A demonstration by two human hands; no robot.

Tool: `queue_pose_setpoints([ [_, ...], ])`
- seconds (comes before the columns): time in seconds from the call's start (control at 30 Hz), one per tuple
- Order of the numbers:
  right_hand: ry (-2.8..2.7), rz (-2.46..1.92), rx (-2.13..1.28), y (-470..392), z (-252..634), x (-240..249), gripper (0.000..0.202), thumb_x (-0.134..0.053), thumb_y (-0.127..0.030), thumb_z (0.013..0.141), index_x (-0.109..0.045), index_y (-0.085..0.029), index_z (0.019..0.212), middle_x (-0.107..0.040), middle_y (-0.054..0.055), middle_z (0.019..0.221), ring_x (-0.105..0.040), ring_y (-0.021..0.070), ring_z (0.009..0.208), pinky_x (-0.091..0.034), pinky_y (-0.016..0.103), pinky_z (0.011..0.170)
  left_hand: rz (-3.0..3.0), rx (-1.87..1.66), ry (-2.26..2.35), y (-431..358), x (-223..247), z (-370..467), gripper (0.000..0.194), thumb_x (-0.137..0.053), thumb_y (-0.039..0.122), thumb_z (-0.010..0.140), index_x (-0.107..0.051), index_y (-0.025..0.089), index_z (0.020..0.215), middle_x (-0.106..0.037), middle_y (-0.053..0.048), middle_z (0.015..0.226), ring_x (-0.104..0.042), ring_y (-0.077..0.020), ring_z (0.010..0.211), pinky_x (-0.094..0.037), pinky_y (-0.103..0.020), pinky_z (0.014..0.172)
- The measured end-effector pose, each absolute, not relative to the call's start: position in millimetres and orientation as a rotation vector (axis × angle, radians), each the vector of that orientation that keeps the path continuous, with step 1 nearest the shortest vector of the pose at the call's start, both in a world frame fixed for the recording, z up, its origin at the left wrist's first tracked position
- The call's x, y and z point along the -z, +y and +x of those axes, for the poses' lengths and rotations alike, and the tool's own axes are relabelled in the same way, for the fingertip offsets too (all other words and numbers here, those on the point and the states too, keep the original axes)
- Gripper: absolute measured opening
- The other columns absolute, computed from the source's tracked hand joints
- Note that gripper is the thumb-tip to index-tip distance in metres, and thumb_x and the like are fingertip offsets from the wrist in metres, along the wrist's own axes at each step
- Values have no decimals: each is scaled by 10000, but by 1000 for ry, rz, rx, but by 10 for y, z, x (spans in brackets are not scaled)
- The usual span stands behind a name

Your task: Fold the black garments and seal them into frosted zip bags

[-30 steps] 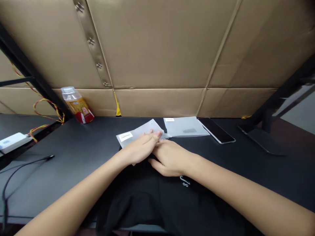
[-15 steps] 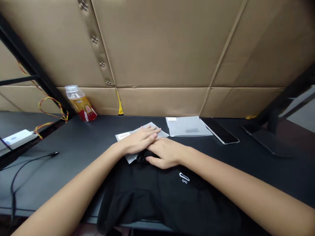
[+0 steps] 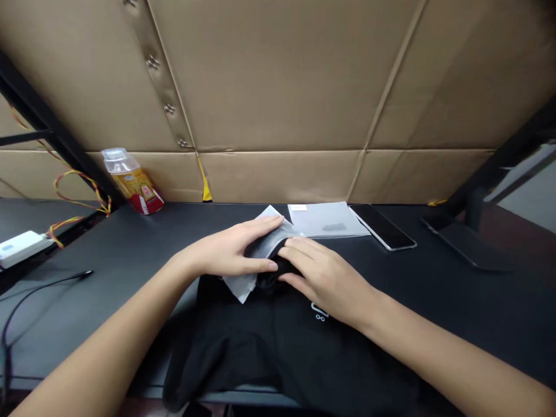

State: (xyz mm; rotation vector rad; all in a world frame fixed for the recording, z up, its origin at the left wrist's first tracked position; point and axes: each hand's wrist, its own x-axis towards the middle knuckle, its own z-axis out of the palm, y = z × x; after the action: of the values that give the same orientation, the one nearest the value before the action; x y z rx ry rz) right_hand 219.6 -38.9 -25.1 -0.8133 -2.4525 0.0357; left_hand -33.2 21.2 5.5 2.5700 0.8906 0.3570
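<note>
A translucent pouch (image 3: 240,285) sits at the middle of the desk with dark cloth partly at its opening. My left hand (image 3: 234,246) rests over the pouch, thumb and fingers spread apart, its fingertips on the pouch's upper edge. Bent around the dark cloth at the pouch's mouth are the fingers of my right hand (image 3: 324,278); their tips are partly hidden. Black fabric with a small white logo (image 3: 278,347) lies below both hands and hangs over the desk's front edge.
A second translucent pouch (image 3: 324,220) and a phone (image 3: 384,227) lie behind and to the right. A red and yellow bottle (image 3: 134,184) stands at the back left, near a white power adapter (image 3: 24,248) and a black cable (image 3: 47,284). Cardboard (image 3: 278,75) walls the back.
My hands, stacked flat on the pouch before, have come apart. The pouch is now lifted and tilted, and my right hand has moved right and curled its fingers at the dark cloth.
</note>
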Motion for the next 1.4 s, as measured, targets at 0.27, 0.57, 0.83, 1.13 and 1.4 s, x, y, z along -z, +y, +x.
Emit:
queue_pose_setpoints([
  [0.27, -2580, -801, -244, -207, 2093, 447, 236, -582, -90, 927, -683, -126, 1137, -752, 156, 1160, -707, 302, 1076, -596, 487, 994, 2565, -237, 938, 60, 158, -75, 1056, -640, 721, 940, -152, 218, 1730, -166, -136, 1779, -72, -416, 1652, -226, -628, 1341],
  [0.57, -2616, -805, -311, -50, 2081, 157, 282, -633, -72, 939, -735, -190, 1173, -764, 119, 1272, -721, 275, 1161, -598, 397, 968, 2663, -223, 1013, 126, 61, -167, 907, -620, 498, 1016, -121, 239, 1728, -139, -133, 1785, -76, -377, 1661, -168, -693, 1319],
  [0.83, -2358, -960, -24, -193, 2642, 256, 415, -756, -338, 971, -644, -235, 1357, -719, 119, 1306, -681, 313, 1190, -564, 481, 992, 2880, -287, 1011, 39, 138, -41, 811, -448, -6, 845, -377, 135, 1641, -410, -174, 1696, -347, -326, 1602, -425, -556, 1265],
  [1.13, -2310, -1057, -37, -102, 2709, 301, 156, -679, -128, 956, -658, -227, 1074, -745, 52, 1066, -673, 264, 1016, -489, 409, 891, 2895, -324, 986, -111, 96, 52, 844, -591, 221, 924, -251, 242, 1696, -373, -112, 1725, -331, -371, 1606, -367, -674, 1266],
  [1.4, -2318, -1145, -119, -158, 2813, 184, 185, -607, -57, 904, -623, -232, 962, -712, 34, 988, -647, 239, 939, -479, 384, 845, 2822, -516, 1111, -86, 173, 133, 799, -511, 70, 866, -380, 267, 1629, -468, -57, 1681, -393, -304, 1587, -426, -577, 1266],
])
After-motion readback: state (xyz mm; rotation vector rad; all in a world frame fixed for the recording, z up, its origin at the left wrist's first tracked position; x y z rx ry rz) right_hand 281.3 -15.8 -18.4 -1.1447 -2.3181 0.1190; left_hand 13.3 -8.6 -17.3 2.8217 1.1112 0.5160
